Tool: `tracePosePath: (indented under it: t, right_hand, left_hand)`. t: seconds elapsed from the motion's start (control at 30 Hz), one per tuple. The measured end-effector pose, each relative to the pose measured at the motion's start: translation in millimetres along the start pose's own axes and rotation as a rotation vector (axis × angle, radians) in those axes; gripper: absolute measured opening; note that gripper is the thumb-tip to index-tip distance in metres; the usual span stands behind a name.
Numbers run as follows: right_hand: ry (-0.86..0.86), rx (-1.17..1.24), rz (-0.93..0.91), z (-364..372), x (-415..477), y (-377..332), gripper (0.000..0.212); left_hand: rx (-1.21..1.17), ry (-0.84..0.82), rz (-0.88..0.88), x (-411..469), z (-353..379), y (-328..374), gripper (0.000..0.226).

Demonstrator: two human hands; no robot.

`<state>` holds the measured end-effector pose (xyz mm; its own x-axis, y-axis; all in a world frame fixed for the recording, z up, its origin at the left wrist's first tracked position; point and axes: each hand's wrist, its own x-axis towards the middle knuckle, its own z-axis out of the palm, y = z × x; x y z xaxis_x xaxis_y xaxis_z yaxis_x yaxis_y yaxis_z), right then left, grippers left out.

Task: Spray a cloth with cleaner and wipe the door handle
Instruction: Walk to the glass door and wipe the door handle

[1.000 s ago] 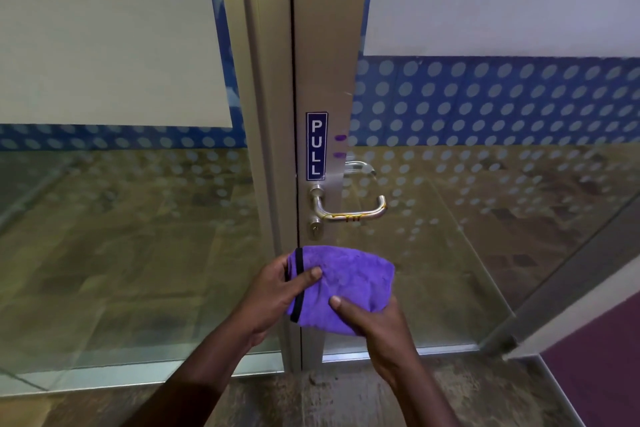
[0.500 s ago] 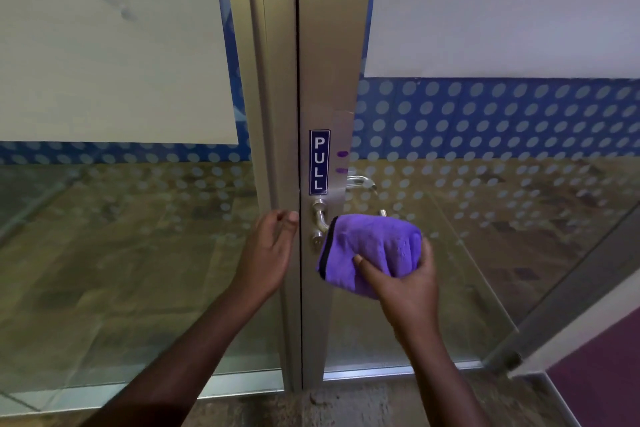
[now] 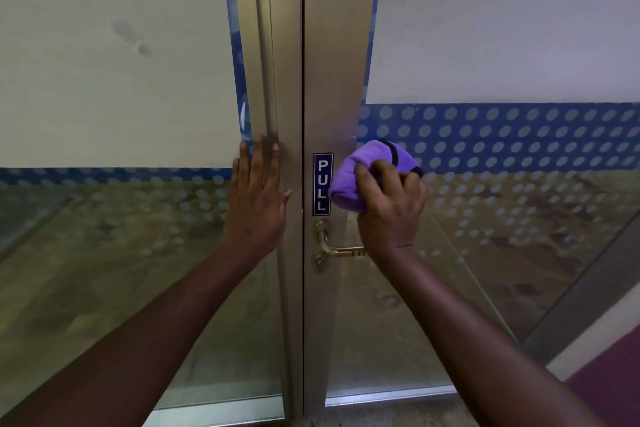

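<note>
My right hand (image 3: 389, 208) grips a bunched purple cloth (image 3: 356, 177) with a black trim and presses it on the metal door stile, right of the blue PULL sign (image 3: 322, 184). The cloth sits above the brass lever door handle (image 3: 332, 246), whose far end is hidden behind my right wrist. My left hand (image 3: 258, 199) lies flat with fingers spread on the metal frame left of the door gap. No spray bottle is in view.
A keyhole cylinder (image 3: 320, 263) sits under the handle. Glass panels with a blue dotted band (image 3: 519, 135) and frosted film flank the metal stiles. A grey frame and purple floor (image 3: 606, 381) lie at the lower right.
My left hand let go of the cloth and went up flat onto the frame. My right hand carried the cloth up from below the handle, past it, to beside the PULL sign.
</note>
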<state>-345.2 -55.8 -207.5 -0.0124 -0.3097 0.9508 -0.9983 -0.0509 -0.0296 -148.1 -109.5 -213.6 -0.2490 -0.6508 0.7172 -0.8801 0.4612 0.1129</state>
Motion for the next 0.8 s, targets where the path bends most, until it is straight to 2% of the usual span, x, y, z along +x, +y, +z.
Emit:
tracePosePath:
  t: [0.1,0.43,0.67,0.8]
  right_hand:
    - [-0.015,-0.048,-0.072,15,-7,-3,0.041]
    - [-0.009,-0.078,-0.065,40,1,-14,0.029]
    - [-0.097,-0.101,-0.061,43,-18,-20,0.033]
    - [-0.193,-0.141,-0.080,41,-32,-19,0.023]
  left_hand:
    - [0.036,0.008,0.019,-1,9,-4,0.076]
    - [0.047,0.087,0.080,2,27,-16,0.071]
    - [0.042,0.159,0.074,4,43,-20,0.070]
    - [0.049,0.196,0.073,5,49,-20,0.070]
